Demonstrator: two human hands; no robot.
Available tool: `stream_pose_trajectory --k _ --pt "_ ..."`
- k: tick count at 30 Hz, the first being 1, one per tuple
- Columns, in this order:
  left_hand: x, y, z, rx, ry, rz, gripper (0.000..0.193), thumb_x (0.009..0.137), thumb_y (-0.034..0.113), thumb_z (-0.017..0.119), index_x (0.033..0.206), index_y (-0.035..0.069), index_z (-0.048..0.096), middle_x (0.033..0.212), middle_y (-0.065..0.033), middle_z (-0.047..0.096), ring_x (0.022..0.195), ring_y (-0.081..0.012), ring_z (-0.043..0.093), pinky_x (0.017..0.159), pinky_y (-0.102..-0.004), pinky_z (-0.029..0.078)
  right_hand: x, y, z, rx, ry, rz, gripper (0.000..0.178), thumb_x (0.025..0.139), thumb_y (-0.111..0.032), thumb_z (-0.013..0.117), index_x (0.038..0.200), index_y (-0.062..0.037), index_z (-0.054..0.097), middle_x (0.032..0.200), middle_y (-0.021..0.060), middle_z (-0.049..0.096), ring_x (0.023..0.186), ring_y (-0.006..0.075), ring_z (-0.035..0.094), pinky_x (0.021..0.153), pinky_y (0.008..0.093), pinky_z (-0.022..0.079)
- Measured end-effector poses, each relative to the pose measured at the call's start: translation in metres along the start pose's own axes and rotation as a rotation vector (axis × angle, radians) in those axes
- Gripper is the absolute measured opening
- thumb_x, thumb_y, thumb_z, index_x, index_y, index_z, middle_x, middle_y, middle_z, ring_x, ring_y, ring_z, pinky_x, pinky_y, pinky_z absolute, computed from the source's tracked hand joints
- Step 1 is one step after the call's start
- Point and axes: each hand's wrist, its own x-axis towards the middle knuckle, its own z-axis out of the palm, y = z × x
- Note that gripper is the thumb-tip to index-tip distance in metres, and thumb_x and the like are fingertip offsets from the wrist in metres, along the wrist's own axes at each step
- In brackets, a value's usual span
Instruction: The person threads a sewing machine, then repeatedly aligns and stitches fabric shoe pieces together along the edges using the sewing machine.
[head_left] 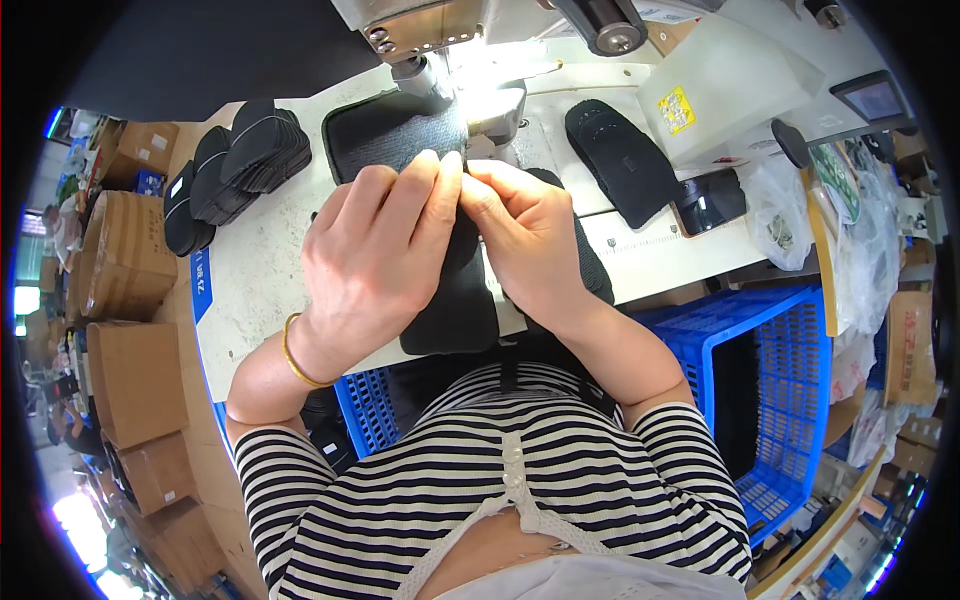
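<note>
Close below the lit head of a sewing machine (pixel 425 75), my two hands come together at the fingertips. My left hand (pixel 378 245) is closed, thumb and fingers pinched on the edge of a black knit fabric piece (pixel 385 135). Touching it, my right hand (pixel 530 240) is pinched shut at the same edge; what exactly lies between the fingertips is hidden. The black fabric reaches from under the machine head, and a dark padded part (pixel 455 320) shows below my hands at the table edge. Beneath my right wrist, another black piece (pixel 592 262) is partly covered.
Stacked black pieces (pixel 265 150) lie on the table (pixel 255 270) at left. On the right are a black shoe-upper-shaped piece (pixel 620 160), a dark glossy phone-like object (pixel 711 202) and a plastic bag (pixel 778 215). A blue crate (pixel 815 390) stands below right; cardboard boxes (pixel 140 385) line the left.
</note>
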Motion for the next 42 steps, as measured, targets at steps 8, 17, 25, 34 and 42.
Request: stream_pose_trajectory --k 8,17,25,34,42 --pt "0.013 0.0 0.01 0.042 -0.061 -0.111 0.032 0.063 0.0 0.066 0.095 0.001 0.072 0.096 -0.007 0.067 0.078 -0.0194 0.062 0.065 -0.0296 0.052 0.008 -0.004 -0.005 -0.049 0.002 0.005 0.02 0.097 -0.013 0.058 0.097 0.0043 0.068 0.072 -0.0009 0.06 0.066 0.0017 0.051 0.055 0.0217 0.047" --pt "0.016 -0.007 0.024 0.072 0.0 -0.083 0.032 0.059 0.011 0.064 0.089 0.001 0.065 0.093 -0.0073 0.062 0.08 -0.0197 0.056 0.064 -0.0305 0.048 0.022 0.007 -0.003 0.076 0.0 0.007 0.021 0.097 -0.011 0.056 0.094 0.0057 0.067 0.075 0.0024 0.064 0.066 0.0038 0.057 0.055 0.0235 0.053" --pt "0.007 -0.012 -0.003 -0.552 -0.044 -0.354 0.038 0.072 0.008 0.076 0.108 -0.001 0.068 0.113 -0.0152 0.066 0.104 -0.0323 0.06 0.092 -0.0395 0.048 0.027 0.003 -0.009 0.037 -0.051 -0.023 0.021 0.098 -0.011 0.054 0.092 0.0031 0.068 0.075 0.0011 0.063 0.066 0.0038 0.057 0.06 0.0234 0.053" --pt "-0.015 -0.024 0.016 -0.947 0.49 -0.905 0.042 0.102 0.019 0.044 0.139 -0.002 0.044 0.128 -0.0106 0.056 0.131 -0.0224 0.045 0.109 -0.04 0.034 0.02 0.005 -0.018 0.051 -0.139 0.04 0.019 0.098 -0.012 0.054 0.098 0.0013 0.068 0.079 0.0032 0.065 0.071 0.0084 0.06 0.065 0.0257 0.053" --pt "-0.005 -0.065 0.048 -1.787 0.192 -1.438 0.028 0.097 0.01 0.049 0.117 -0.007 0.059 0.11 -0.0112 0.066 0.108 -0.0192 0.059 0.098 -0.0345 0.044 -0.044 0.053 -0.089 -1.336 0.112 -0.121 0.084 0.067 -0.037 0.085 0.13 0.0052 0.048 0.117 0.015 0.05 0.113 0.0322 0.047 0.096 0.0458 0.038"
